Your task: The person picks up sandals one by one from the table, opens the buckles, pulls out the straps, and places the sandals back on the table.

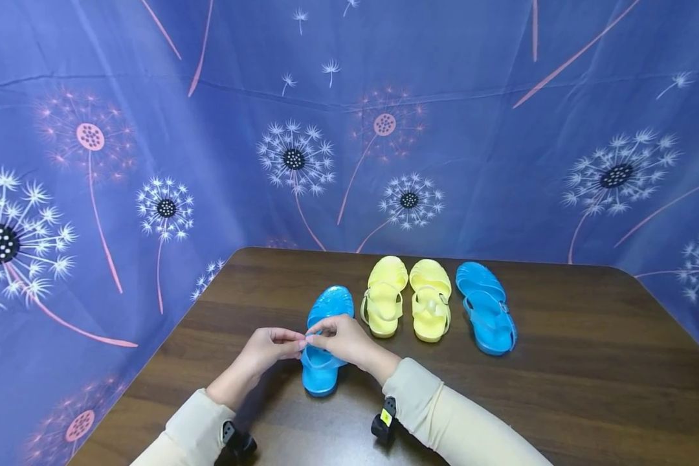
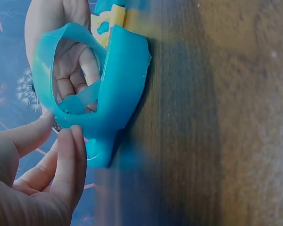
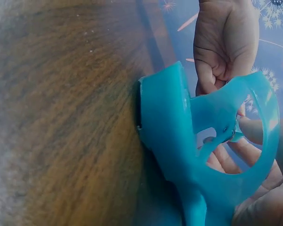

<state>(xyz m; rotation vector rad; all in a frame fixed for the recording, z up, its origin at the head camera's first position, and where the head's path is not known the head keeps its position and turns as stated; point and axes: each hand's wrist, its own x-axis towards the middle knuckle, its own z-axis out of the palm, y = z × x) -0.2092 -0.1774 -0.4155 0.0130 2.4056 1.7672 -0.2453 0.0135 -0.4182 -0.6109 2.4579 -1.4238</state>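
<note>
A blue jelly sandal [image 1: 321,380] stands sole down on the table, its toe pointing away from me. At its left side my left hand [image 1: 265,351] pinches the sandal's edge by the buckle, thumb against fingertips. From the right my right hand [image 1: 349,340] reaches over the sandal and pinches the ankle strap at the same spot. The strap [image 2: 43,70] arches above the heel in the left wrist view. A small metal buckle [image 3: 236,129] shows between the fingers in the right wrist view. Fingers partly hide how far the strap is through it.
A pair of yellow sandals [image 1: 384,310] stands side by side to the right, toes away. Beyond them is another blue sandal [image 1: 492,327], slightly turned. All rest on the brown wooden table [image 1: 588,362]. A blue dandelion-print cloth [image 1: 472,129] hangs behind the table's back edge.
</note>
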